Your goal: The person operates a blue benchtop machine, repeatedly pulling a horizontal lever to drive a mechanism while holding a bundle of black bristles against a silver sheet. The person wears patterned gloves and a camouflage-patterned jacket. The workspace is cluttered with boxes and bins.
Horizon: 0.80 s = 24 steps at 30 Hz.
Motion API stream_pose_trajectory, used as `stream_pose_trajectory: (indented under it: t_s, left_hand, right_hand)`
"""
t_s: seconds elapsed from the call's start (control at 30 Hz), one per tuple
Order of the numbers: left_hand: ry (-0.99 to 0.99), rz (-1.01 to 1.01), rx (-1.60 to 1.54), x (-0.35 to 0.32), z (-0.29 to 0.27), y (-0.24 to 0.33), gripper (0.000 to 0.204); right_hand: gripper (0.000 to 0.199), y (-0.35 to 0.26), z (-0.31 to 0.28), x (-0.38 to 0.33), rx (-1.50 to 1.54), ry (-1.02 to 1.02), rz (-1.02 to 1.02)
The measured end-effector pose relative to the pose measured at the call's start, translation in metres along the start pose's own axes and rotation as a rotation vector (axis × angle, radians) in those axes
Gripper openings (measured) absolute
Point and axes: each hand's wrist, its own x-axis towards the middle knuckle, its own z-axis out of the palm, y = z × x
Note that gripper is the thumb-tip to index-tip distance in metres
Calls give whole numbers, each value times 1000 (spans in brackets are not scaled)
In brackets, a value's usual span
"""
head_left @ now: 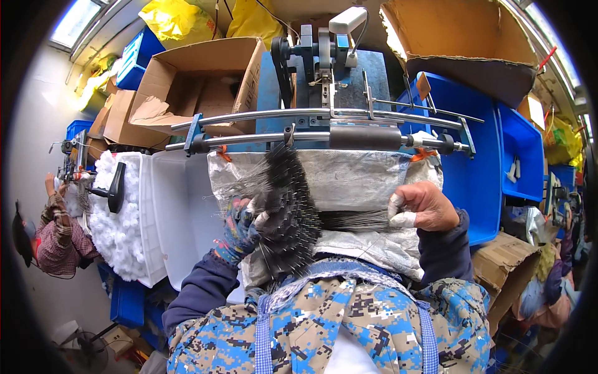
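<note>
My left hand (240,227), in a patterned glove, grips a black bristly brush (288,209) that stands upright in front of me. My right hand (423,207), with taped fingertips, is closed on a bundle of thin dark wires (355,220) lying across a silvery woven sack (349,181). The sack hangs below the metal rails (324,128) of a blue machine (324,68) straight ahead. Brush and wire bundle meet between my hands.
A white tub (177,212) with white fluffy pieces (118,218) and a black handle stands at my left. Blue bins (473,174) sit at the right, cardboard boxes (205,81) behind. Another person's hands (59,206) are at the far left.
</note>
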Motion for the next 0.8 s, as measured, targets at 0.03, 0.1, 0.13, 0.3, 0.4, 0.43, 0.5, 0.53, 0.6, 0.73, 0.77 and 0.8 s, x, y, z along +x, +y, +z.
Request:
stream_pose_trajectory:
  t_s: [0.03,0.1,0.13,0.3,0.4,0.43,0.5,0.53,0.6,0.73,0.77,0.8]
  left_hand:
    - [-23,-35,-39,-9,11,-9,48]
    - [-34,-68,-83,-16,22,-12,46]
    - [23,-62,-13,-4,14,7,44]
    - [-58,5,127,-15,-3,22,41]
    - [32,114,18,8,-34,54,36]
    - [124,190,-33,21,-39,65,35]
    - [99,267,54,37,-39,69,42]
    - [64,251,60,41,-37,66,43]
    - [61,214,99,53,-31,61,47]
    - [97,325,142,35,-14,57,37]
    - [48,342,169,30,-20,60,35]
    - [-5,326,164,29,-29,60,36]
  right_hand:
    - [10,6,2,3,68,11,-8]
    - [10,15,6,9,204,32,-22]
    - [12,22,6,11,229,38,-39]
    - [11,37,16,12,267,47,-54]
    - [11,50,21,13,343,103,-118]
    - [11,52,26,16,401,128,-137]
    - [13,52,35,24,531,184,-184]
    - [16,53,37,27,524,202,-200]
    - [17,41,28,27,641,261,-252]
    - [16,-8,0,19,371,407,-344]
    - [15,-23,-6,16,184,442,-328]
    - [14,-37,-8,17,-1,498,-266]
